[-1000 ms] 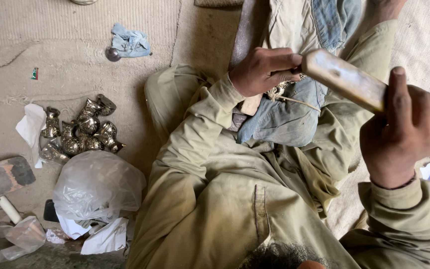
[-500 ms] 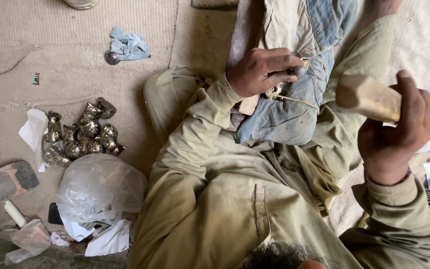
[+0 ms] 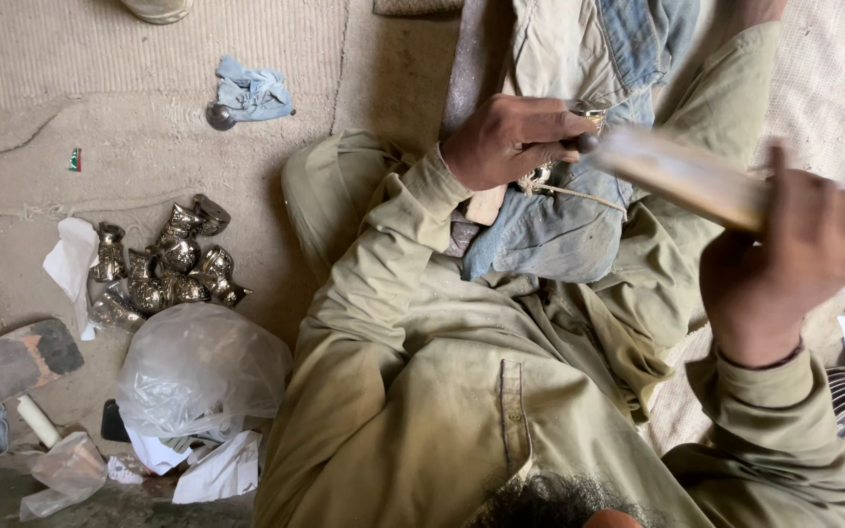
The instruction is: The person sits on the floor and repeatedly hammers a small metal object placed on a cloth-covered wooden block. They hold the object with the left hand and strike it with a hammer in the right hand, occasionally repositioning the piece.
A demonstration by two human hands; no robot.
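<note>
Wooden and pale, the mallet (image 3: 682, 178) is blurred, gripped in the right hand (image 3: 784, 259), whose fingers are wrapped around its handle end. Its other end lies just beside the left hand (image 3: 511, 137), whose fingers are closed on a small metal piece (image 3: 589, 117) pressed against the blue cloth (image 3: 559, 230) over the person's lap. On the floor (image 3: 80, 108) to the left lies a pile of shiny metal pieces (image 3: 163, 269), with a clear plastic bag (image 3: 198, 372) just below them and a crumpled blue rag (image 3: 251, 90) farther up.
</note>
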